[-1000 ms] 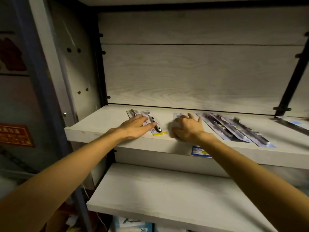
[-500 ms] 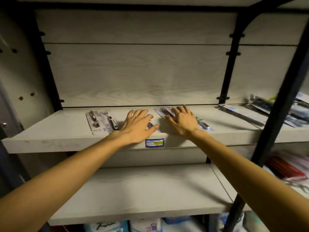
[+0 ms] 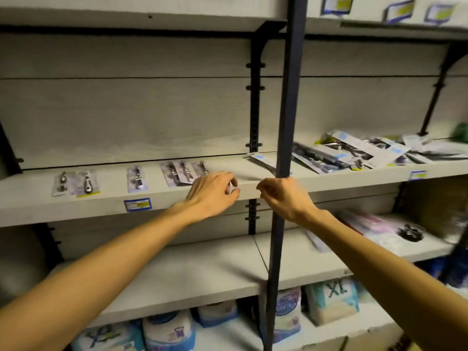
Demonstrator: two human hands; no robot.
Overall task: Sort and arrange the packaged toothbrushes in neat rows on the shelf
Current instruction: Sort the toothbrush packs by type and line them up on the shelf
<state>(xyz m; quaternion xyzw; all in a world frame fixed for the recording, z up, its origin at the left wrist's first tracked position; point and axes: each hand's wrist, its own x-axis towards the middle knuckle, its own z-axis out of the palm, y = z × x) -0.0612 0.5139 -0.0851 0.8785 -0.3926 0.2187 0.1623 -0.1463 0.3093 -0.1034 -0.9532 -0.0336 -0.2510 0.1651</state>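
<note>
Several packaged toothbrushes lie flat on the grey shelf: a pair at the left, a single pack, and three side by side. A loose, untidy pile of packs covers the shelf's right section, and one pack lies near the dark post. My left hand hovers at the shelf's front edge, just right of the three packs, fingers loosely curled and holding nothing. My right hand hangs in front of the post with fingers tucked in, also holding nothing.
A dark vertical post stands in front of the shelf between the two sections. A blue price tag sits on the shelf edge. A lower shelf runs beneath, with bagged goods under it.
Both hands have lifted off the packs and pulled back to the shelf's front edge. The view has swung right, bringing in the post and the untidy pile.
</note>
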